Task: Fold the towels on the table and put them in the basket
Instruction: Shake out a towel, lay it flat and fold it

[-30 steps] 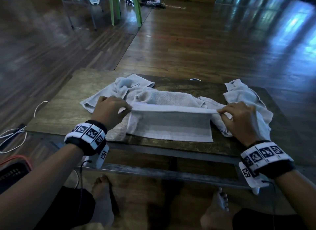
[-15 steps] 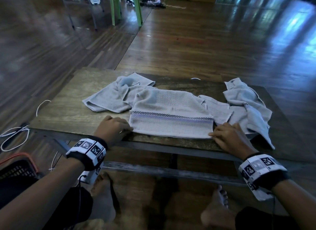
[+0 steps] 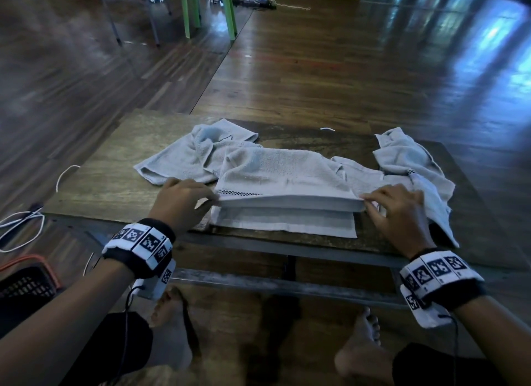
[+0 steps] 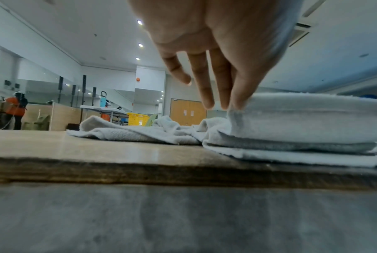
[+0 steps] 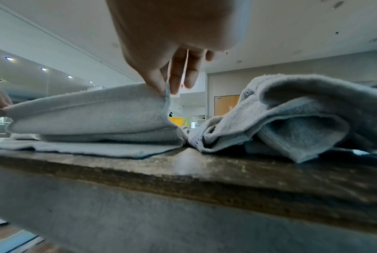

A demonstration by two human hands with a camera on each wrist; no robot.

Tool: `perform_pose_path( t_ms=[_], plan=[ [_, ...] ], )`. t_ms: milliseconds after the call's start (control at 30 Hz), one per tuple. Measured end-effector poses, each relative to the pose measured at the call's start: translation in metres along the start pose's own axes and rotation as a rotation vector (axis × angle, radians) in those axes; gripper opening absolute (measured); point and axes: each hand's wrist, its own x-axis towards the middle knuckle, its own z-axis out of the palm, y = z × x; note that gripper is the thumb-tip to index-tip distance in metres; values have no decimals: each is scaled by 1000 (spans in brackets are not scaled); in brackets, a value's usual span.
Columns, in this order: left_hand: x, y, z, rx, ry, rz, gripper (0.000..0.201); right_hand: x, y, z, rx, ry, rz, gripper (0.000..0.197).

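A grey towel (image 3: pixel 284 170) with a checkered band lies part-folded at the near middle of the wooden table (image 3: pixel 94 184). My left hand (image 3: pixel 214 200) pinches the left corner of its raised upper fold, and my right hand (image 3: pixel 365 199) pinches the right corner. The fold is held a little above the bottom layer (image 3: pixel 284 226), which lies flat at the table's near edge. The left wrist view shows my left hand (image 4: pixel 231 104) at the fold's end. In the right wrist view my right hand (image 5: pixel 164 90) pinches the towel (image 5: pixel 92 113) corner between thumb and finger.
One crumpled grey towel (image 3: pixel 184 159) lies at the left, partly under the folded one, another (image 3: pixel 411 167) at the right, hanging over the table edge. A dark basket with an orange rim (image 3: pixel 26 282) stands on the floor at lower left. White cables (image 3: pixel 20 227) lie nearby.
A second ago both hands held the towel's edge up over the table's middle. They brought it down to the near edge, and now pinch the fold's corners and lift it slightly.
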Motion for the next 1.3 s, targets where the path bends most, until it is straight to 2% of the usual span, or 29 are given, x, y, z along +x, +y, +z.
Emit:
perform_pose_path(
  t_ms=[67, 167, 267, 367, 433, 567, 667, 733, 900, 1000, 1133, 1300],
  plan=[
    [-4, 1, 2, 16, -19, 26, 11, -2, -2, -1, -36, -18, -45, 17],
    [-15, 1, 11, 53, -134, 67, 19, -15, -4, 8, -50, -188, -153, 18],
    [-20, -1, 13, 30, -137, 77, 9, -25, -5, 14, -17, -255, -166, 18],
    [-23, 1, 13, 26, -186, 122, 34, -27, -5, 14, 35, -289, -145, 20],
    [-25, 2, 13, 69, -215, 165, 46, -28, -5, 14, 31, -319, -168, 28],
    [-28, 4, 20, 205, -202, 250, 45, -34, -10, 11, -47, -356, -255, 43],
    [-31, 5, 25, 198, -110, 313, 36, -39, -13, 13, -89, -319, -290, 40],
    [-33, 5, 26, 167, -95, 320, 29, -42, -13, 14, -60, -294, -301, 38],
    [-34, -1, 14, -31, -98, 209, 9, -40, -6, 4, 49, -280, -273, 25],
    [-28, 1, 4, -122, -57, 119, 32, -33, -4, -9, 98, -259, -207, 17],
    [-15, 12, -17, -333, 62, 69, 37, -21, -6, -29, 228, -204, -134, 15],
    [3, 20, -68, -536, 272, -4, 31, -3, -7, -78, 444, 42, -35, 27]
  ],
)
